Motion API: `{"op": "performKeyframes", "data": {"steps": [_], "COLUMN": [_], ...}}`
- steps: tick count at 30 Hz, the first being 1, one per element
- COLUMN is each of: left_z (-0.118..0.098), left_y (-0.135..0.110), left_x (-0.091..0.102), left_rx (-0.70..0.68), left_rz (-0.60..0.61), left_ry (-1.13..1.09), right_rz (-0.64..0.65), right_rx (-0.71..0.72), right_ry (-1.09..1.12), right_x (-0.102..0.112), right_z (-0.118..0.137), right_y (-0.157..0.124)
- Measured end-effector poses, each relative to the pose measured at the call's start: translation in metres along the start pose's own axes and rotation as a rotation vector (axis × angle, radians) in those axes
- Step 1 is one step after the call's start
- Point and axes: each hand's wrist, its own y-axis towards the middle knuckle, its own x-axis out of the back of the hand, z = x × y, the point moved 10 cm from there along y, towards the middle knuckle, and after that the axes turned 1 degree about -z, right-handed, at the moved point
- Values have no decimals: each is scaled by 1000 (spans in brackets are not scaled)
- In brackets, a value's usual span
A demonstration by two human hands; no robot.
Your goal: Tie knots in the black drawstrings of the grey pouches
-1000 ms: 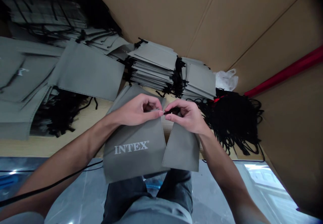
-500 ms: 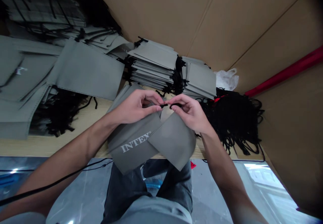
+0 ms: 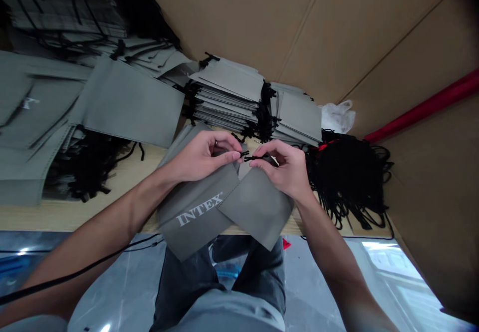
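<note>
Between thumb and forefinger, my left hand (image 3: 209, 156) pinches a short end of black cord (image 3: 244, 153). Opposite it, my right hand (image 3: 281, 163) pinches another black cord end (image 3: 248, 159), and the tips point toward each other, almost meeting. Below the hands hang two overlapping grey fabric pouches. The left pouch (image 3: 198, 234) bears white INTEX lettering; the plain right pouch (image 3: 258, 207) lies partly over it. Both reach past the table's front edge. My fingers hide where the cords join the fabric.
Grey pouches with black cords stand in a middle stack (image 3: 226, 100) and a right stack (image 3: 297, 115). More pouches (image 3: 127, 102) pile up at left. A heap of black cords (image 3: 348, 182) lies at right near a clear plastic bag (image 3: 338, 116). Cardboard walls (image 3: 254, 22) enclose the back.
My right hand has shifted slightly right, and its cord end now points left toward the other. More of both tips shows. My left hand has barely moved.
</note>
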Motion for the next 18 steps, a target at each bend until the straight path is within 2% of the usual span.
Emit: {"op": "performKeyframes", "data": {"steps": [8,18], "left_z": [-4,-6], "left_y": [0,0], "left_x": [0,-1], "left_rx": [-41,-61], "left_rz": [-5,-6], "left_ry": [41,66], "right_rz": [8,9], "right_rx": [166,151], "right_ry": [-153,-200], "right_x": [0,0], "right_z": [23,21], "right_y": [-2,-2]}}
